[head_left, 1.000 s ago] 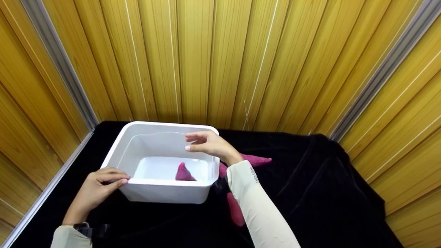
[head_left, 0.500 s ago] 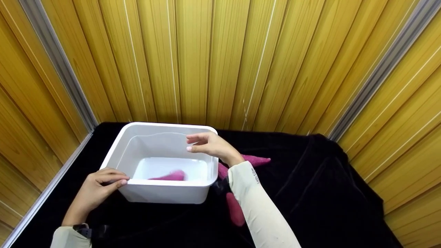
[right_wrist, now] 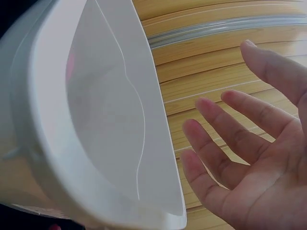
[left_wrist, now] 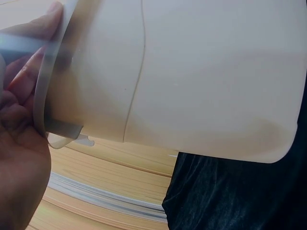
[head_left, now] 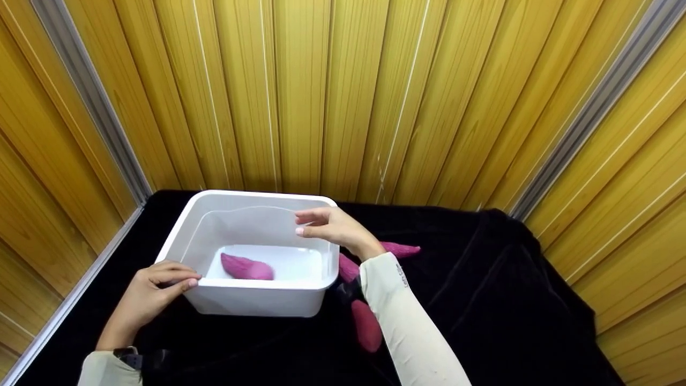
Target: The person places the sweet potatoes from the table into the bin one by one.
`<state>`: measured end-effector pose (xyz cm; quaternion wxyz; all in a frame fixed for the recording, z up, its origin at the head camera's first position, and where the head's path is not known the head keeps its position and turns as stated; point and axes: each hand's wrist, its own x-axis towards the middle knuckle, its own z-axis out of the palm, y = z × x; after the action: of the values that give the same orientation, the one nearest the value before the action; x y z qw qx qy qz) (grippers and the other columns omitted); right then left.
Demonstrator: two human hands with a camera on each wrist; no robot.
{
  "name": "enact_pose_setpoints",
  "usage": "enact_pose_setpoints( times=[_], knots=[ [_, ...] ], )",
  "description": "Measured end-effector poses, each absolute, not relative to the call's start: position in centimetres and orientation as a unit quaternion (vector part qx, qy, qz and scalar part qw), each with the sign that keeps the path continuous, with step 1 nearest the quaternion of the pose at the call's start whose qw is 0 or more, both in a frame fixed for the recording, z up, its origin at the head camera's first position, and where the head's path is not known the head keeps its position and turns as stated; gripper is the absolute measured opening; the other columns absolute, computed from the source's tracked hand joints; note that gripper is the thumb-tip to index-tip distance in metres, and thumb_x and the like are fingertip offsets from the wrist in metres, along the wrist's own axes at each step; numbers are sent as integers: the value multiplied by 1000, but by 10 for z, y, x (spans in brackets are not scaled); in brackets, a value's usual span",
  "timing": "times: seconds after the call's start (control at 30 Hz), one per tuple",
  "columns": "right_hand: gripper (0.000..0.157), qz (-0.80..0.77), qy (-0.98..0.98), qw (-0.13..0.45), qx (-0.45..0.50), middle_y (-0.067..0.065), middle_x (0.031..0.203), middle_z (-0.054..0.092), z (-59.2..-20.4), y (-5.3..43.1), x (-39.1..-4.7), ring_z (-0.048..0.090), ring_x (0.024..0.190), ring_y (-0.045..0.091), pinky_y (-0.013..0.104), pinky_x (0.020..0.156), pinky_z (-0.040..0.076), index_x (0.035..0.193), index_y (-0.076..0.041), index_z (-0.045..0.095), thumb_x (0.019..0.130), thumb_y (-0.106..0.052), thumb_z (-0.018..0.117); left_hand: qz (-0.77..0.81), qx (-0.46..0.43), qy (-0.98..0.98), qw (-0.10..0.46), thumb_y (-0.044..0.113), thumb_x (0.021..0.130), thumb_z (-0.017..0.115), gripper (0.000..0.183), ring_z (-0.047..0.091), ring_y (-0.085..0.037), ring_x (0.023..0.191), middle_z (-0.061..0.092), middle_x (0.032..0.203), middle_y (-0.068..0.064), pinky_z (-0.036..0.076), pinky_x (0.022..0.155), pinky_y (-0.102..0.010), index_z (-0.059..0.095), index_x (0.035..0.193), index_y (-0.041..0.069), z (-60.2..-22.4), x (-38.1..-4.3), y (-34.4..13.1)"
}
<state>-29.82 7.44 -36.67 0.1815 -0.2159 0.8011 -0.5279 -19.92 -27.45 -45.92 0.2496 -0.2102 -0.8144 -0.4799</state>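
Observation:
A white plastic tub [head_left: 257, 300] stands on the black cloth. My left hand [head_left: 158, 287] pinches its near left rim between thumb and fingers; the left wrist view shows the fingers at the tub's edge [left_wrist: 44, 91]. Inside, a purple-pink sweet potato [head_left: 247, 267] lies on the floor of the tub, its near side slightly blurred. Over the right rim hovers my right hand [head_left: 336, 228], fingers spread and nothing in them, as the right wrist view also shows [right_wrist: 259, 153].
More sweet potatoes lie to the tub's right: one red-pink [head_left: 367, 326] beside my right sleeve [head_left: 410, 327], another [head_left: 348, 267] close to the tub's side, and one behind my wrist [head_left: 401, 249]. Black cloth [head_left: 498, 300] covers the table. Yellow wood-patterned walls [head_left: 353, 96] enclose it.
The sweet potato in the tub has tipped over from standing point-up and rolled left. My right hand has drifted slightly right; my left hand keeps its place on the rim.

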Motion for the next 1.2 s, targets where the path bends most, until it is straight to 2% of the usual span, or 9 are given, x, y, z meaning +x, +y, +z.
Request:
enact_pose_setpoints(
  times=[0.37, 0.53, 0.8, 1.2],
  knots=[
    [48, -527, 806, 177, -204, 8, 129, 63, -368, 83, -298, 60, 116, 17, 39, 104, 45, 130, -16, 61, 85, -28, 74, -478, -205, -818, 246, -14, 68, 77, 26, 61, 2, 83, 71, 83, 3, 44, 79, -6, 78, 81, 9, -460, -200, -274],
    [49, -529, 806, 175, -201, 5, 127, 64, -368, 87, -297, 60, 116, 17, 37, 103, 46, 130, -15, 60, 85, -27, 74, -479, -210, -816, 246, -14, 68, 77, 27, 61, 2, 83, 71, 83, 3, 44, 78, -6, 78, 81, 9, -460, -200, -275],
    [49, -542, 796, 167, -211, 10, 127, 63, -370, 94, -297, 60, 117, 21, 37, 103, 46, 132, -8, 58, 87, -22, 72, -481, -217, -813, 247, -15, 68, 76, 27, 62, 0, 83, 71, 83, 3, 45, 77, -7, 78, 81, 8, -460, -200, -275],
    [49, -540, 803, 143, -207, 12, 127, 63, -379, 115, -298, 59, 117, 22, 34, 99, 48, 131, -9, 59, 86, -23, 72, -483, -202, -817, 243, -15, 67, 77, 26, 62, 2, 82, 71, 82, 2, 44, 77, -7, 78, 80, 7, -461, -201, -275]
  ],
)
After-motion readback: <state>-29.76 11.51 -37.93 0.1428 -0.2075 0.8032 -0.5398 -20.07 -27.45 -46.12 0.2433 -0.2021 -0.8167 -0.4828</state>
